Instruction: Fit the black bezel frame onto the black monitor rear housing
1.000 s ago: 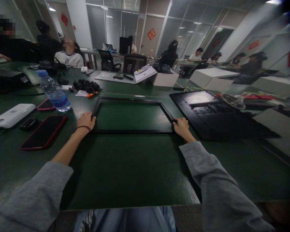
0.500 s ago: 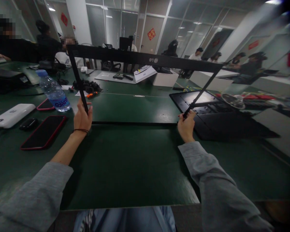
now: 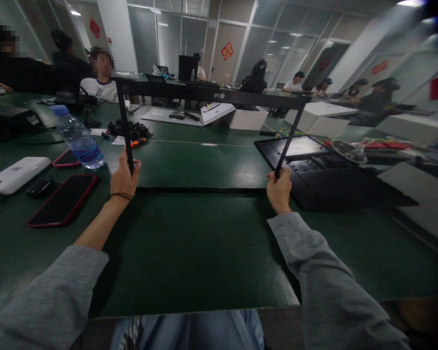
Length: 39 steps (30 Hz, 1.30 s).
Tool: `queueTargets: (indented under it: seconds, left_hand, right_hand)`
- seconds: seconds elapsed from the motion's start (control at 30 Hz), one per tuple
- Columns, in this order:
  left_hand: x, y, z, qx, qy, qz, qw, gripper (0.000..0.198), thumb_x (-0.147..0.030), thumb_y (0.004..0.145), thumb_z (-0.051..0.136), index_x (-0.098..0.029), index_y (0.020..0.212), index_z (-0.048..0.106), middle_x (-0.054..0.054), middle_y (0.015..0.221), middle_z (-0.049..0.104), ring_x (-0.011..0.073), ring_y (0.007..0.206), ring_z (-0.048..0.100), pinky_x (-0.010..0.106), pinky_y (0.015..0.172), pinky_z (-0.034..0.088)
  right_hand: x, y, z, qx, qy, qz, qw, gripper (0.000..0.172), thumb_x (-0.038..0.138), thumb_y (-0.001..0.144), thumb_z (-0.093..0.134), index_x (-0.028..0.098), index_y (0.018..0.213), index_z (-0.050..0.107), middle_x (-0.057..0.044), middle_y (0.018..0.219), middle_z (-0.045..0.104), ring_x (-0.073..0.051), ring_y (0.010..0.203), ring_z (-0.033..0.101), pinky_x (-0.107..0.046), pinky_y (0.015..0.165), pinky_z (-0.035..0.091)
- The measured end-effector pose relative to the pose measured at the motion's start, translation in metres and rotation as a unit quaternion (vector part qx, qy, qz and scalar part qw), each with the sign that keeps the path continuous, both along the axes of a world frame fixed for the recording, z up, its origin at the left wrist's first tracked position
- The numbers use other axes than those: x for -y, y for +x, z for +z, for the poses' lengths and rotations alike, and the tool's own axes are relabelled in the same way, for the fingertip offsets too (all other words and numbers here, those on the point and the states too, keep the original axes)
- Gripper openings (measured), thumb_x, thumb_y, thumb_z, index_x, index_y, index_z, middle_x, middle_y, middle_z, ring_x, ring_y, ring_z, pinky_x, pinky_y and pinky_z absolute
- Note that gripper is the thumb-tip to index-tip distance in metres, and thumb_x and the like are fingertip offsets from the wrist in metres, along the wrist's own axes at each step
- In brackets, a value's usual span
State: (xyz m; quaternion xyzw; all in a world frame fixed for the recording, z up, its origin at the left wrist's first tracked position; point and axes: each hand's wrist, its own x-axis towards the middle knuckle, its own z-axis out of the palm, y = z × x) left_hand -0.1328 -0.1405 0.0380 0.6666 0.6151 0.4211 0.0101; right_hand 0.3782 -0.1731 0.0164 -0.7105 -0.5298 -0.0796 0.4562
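A thin black monitor bezel [image 3: 190, 92] stands up in front of me, an open rectangle with an upside-down LG logo on its wide upper bar. My left hand [image 3: 123, 179] is closed around the lower part of its left side. On the opposite side, my right hand [image 3: 279, 190] grips the bezel low down, fingers wrapped round the strip. The bezel's lower bar is at or just above the green table [image 3: 190, 253]; I cannot tell whether it touches. Right of my right hand lies a flat black monitor panel or back cover [image 3: 336, 180].
Left of my left hand are a tilted water bottle [image 3: 81, 141], a red-edged phone [image 3: 63, 200], a black earbud case [image 3: 41, 187] and a white power bank [image 3: 18, 173]. Cables [image 3: 131, 131] and an open white box [image 3: 248, 118] lie farther back. Several people sit beyond.
The bezel's upper bar has tipped or turned: its right end has moved left and the bar looks shorter and more level. Both hands keep their hold.
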Motion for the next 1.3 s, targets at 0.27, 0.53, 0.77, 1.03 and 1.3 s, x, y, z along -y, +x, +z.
queueTargets:
  seconds: [0.27, 0.53, 0.77, 1.03, 1.3]
  left_hand:
    - [-0.008, -0.005, -0.006, -0.011, -0.052, 0.025, 0.998, 0.061, -0.042, 0.099, 0.047, -0.019, 0.156, 0.042, 0.009, 0.097, 0.077, 0.028, 0.098, 0.073, 0.042, 0.096, 0.053]
    - [-0.021, -0.011, -0.022, -0.124, -0.116, 0.012, 0.985, 0.045, -0.038, 0.093, 0.049, -0.016, 0.128, 0.066, 0.017, 0.111, 0.07, 0.0342, 0.109, 0.065, 0.048, 0.1, 0.051]
    - [-0.012, 0.004, -0.022, -0.113, -0.118, 0.01, 0.987, 0.064, -0.05, 0.089, 0.057, -0.015, 0.143, 0.056, 0.021, 0.147, 0.051, 0.0406, 0.136, 0.048, 0.058, 0.11, 0.044]
    - [0.015, 0.028, -0.006, -0.18, -0.198, -0.215, 0.939, 0.075, -0.071, 0.08, 0.065, -0.03, 0.143, 0.059, 0.012, 0.155, 0.052, 0.0394, 0.141, 0.045, 0.065, 0.112, 0.037]
    - [0.006, 0.02, -0.007, -0.15, -0.177, -0.236, 0.944, 0.044, -0.066, 0.079, 0.071, -0.027, 0.096, 0.074, 0.008, 0.129, 0.067, 0.0313, 0.122, 0.06, 0.052, 0.101, 0.048]
  right_hand:
    - [0.0, 0.002, 0.001, 0.015, 0.007, -0.015, 1.0, 0.049, 0.033, 0.095, 0.043, 0.011, 0.138, 0.052, -0.018, 0.105, 0.07, -0.029, 0.094, 0.067, -0.047, 0.093, 0.05]
    - [-0.006, 0.012, -0.014, -0.017, -0.064, 0.014, 0.998, 0.051, 0.032, 0.09, 0.049, 0.01, 0.134, 0.062, -0.016, 0.097, 0.073, -0.028, 0.092, 0.066, -0.044, 0.094, 0.05]
    - [-0.011, 0.026, -0.024, 0.055, -0.097, -0.024, 0.993, 0.045, 0.029, 0.085, 0.053, 0.01, 0.122, 0.072, -0.022, 0.112, 0.065, -0.034, 0.109, 0.058, -0.053, 0.098, 0.047]
    - [-0.001, 0.017, -0.02, 0.054, -0.183, -0.081, 0.978, 0.039, 0.029, 0.088, 0.056, 0.014, 0.119, 0.074, -0.021, 0.121, 0.057, -0.037, 0.119, 0.048, -0.055, 0.099, 0.044]
    - [-0.005, 0.018, -0.014, 0.0, -0.19, -0.066, 0.98, 0.039, 0.031, 0.09, 0.052, 0.016, 0.119, 0.074, -0.019, 0.118, 0.056, -0.039, 0.12, 0.046, -0.064, 0.102, 0.041]
